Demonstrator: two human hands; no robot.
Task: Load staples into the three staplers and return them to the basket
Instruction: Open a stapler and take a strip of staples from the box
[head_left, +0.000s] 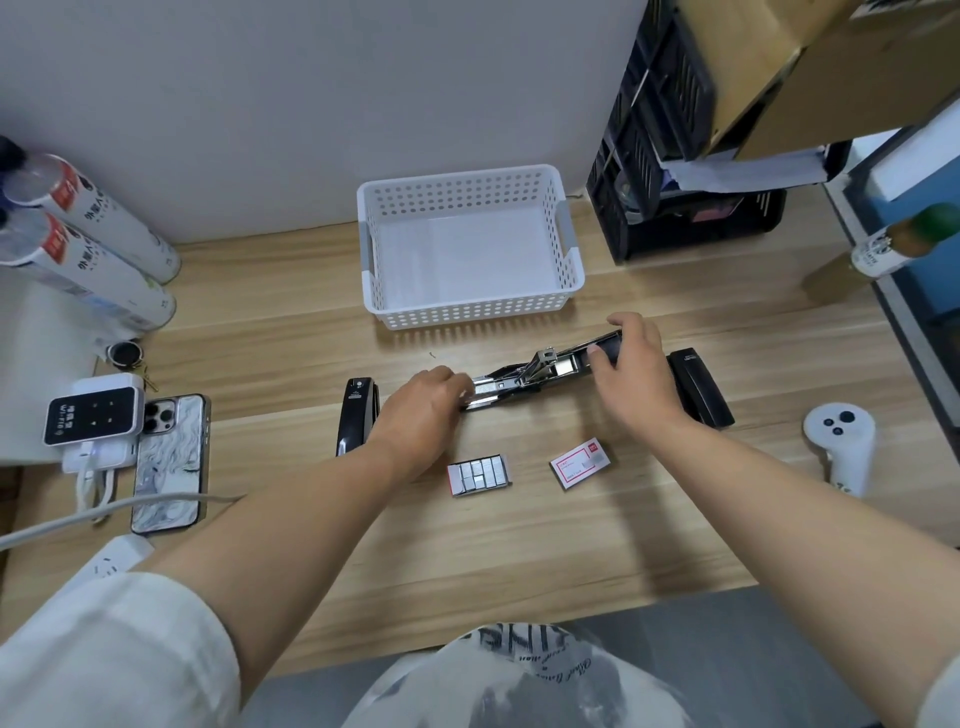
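A black stapler (540, 371) lies swung fully open across the middle of the desk, its metal staple channel facing up. My left hand (423, 402) is at the left end of that channel, fingers pinched on a strip of staples there. My right hand (631, 364) grips the stapler's opened top arm at the right end. A second black stapler (356, 413) lies shut to the left, a third (701, 387) to the right, partly behind my right wrist. An open tray of staples (478, 474) and its red-and-white box (581, 461) lie in front. The white perforated basket (569, 244) stands behind with no staplers in it.
A phone (169, 462), a small white device on a charger (93, 408) and a cable sit at the left, with two spray cans (104, 244) behind. A black file rack (675, 171) stands back right. A white controller (839, 447) rests at the right edge.
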